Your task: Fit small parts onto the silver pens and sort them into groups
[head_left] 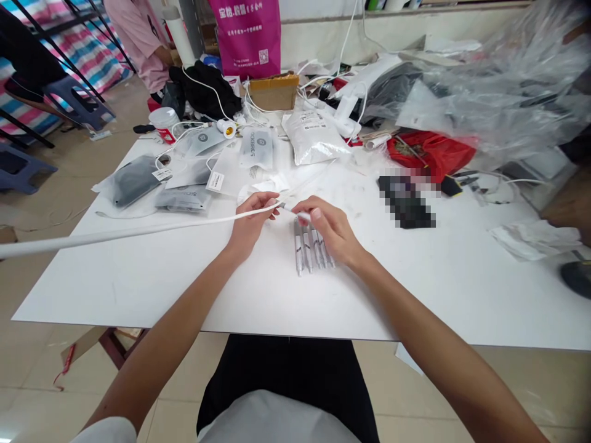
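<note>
My right hand (336,229) is closed around a slim white-and-grey pen (302,215), held nearly level above the table. The fingers of my left hand (249,224) pinch around the grey end of the same pen; a white cable (184,229) crosses in front and partly hides them. Under my right hand, several similar silver-and-white pens (308,251) lie side by side on the white table (258,295), their upper ends partly covered by that hand.
Grey packaged pouches (184,198) and a filled white plastic bag (316,138) lie beyond my hands. A dark, blurred-out object (406,200) is to the right, near a red bag (438,154) and clear plastic sheeting (484,92). A person in pink (138,43) sits at the back left.
</note>
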Tool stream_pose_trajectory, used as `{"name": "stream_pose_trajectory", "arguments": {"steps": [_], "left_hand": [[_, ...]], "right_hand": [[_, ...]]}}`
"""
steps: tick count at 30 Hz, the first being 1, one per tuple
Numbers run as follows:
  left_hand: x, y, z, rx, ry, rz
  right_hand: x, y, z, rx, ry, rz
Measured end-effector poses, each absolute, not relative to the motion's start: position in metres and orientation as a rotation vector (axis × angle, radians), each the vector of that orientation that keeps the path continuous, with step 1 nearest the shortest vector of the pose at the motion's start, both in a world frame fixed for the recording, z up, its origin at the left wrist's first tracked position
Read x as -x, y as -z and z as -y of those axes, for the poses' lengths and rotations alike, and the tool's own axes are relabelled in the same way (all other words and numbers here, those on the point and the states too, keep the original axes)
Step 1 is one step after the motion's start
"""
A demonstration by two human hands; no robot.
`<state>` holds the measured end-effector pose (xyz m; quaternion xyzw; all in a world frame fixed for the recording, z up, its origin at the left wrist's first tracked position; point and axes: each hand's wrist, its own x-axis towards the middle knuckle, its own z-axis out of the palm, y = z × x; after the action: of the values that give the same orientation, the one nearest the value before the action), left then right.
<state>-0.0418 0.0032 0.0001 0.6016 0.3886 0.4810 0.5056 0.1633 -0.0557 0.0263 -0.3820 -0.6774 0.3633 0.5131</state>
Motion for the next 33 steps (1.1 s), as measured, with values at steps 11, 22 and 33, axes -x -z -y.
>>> {"name": "stream_pose_trajectory", "arguments": {"steps": [11, 22, 33], "left_hand": [[0.035, 0.001, 0.009, -1.481, -1.032, -0.811], [0.033, 0.005, 0.017, -2.278, -0.870, -0.774], [0.044, 0.004, 0.010, -2.451, -0.775, -0.973]], "right_hand": [[-0.160, -0.014, 0.054, 1.078, -0.851, 1.962], [-0.183, -0.017, 0.047, 1.131, -0.643, 1.859], [-0.170, -0.002, 0.046, 1.252, -0.564, 2.176]]}}
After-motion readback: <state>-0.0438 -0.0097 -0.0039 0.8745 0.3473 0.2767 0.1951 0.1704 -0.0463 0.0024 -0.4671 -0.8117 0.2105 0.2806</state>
